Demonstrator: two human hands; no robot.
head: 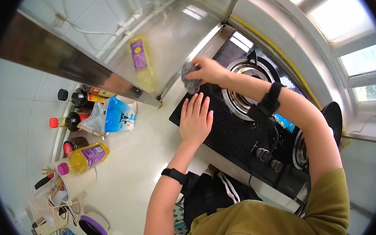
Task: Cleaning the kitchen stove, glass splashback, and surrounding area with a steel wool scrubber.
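Observation:
A grey steel-wool scourer (190, 78) is gripped in my right hand (211, 72), which is slightly blurred. The scourer lies at the left edge of a black glass gas hob (222, 128), beside the foot of a metal-framed clear panel. My left hand (196, 118) rests flat, fingers extended, on the hob's near-left corner, just below the scourer; it holds nothing. Close to my right forearm is a round burner (240, 108) with a black pan support (252, 58). Two control knobs (262, 154) sit at the hob's front. Pale spots dot the glass.
On the counter (132, 168) at left stand a cooking-oil bottle (90, 157), a blue-and-white pouch (119, 116), sauce bottles (73, 121), a utensil holder (80, 185) and a purple-rimmed container (95, 226). A black pan (334, 119) is at right. A yellow hose (277, 54) runs behind the hob.

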